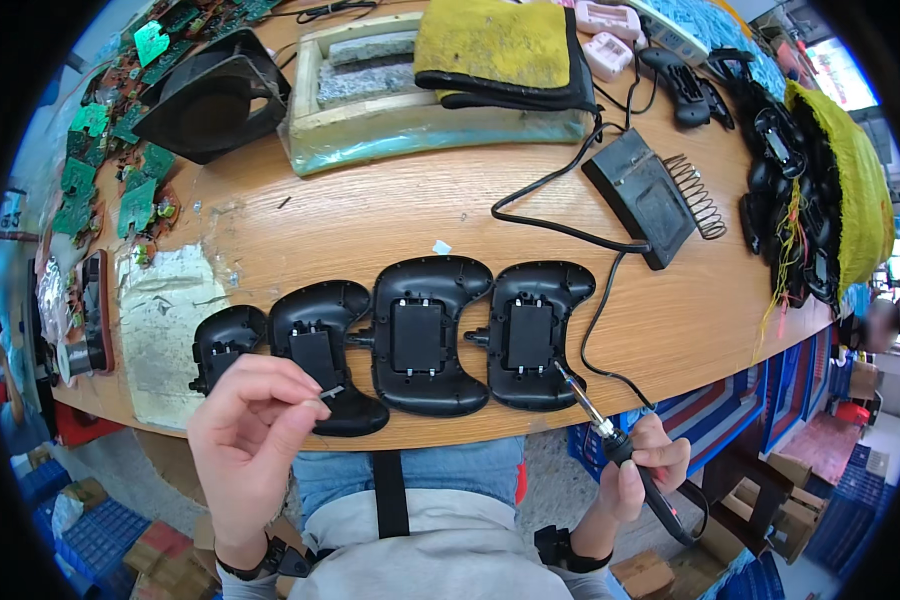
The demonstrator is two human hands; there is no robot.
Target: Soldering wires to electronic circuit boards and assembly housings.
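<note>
Several black game controller half-shells lie in a row along the table's near edge, each with a rectangular black block and small metal tabs inside. My right hand is closed around the handle of a soldering iron. Its tip points up and left, at the right edge of the block in the rightmost shell; whether it touches a tab I cannot tell. My left hand pinches a small thin greyish piece between thumb and forefinger, over the second shell from the left, partly covering that shell and the leftmost one.
A black iron stand with a coil spring sits at right, its cord looping over the table. Behind are a wooden-framed box, a yellow cloth and a black fan-like housing. Green circuit boards heap at left, black controller parts at right.
</note>
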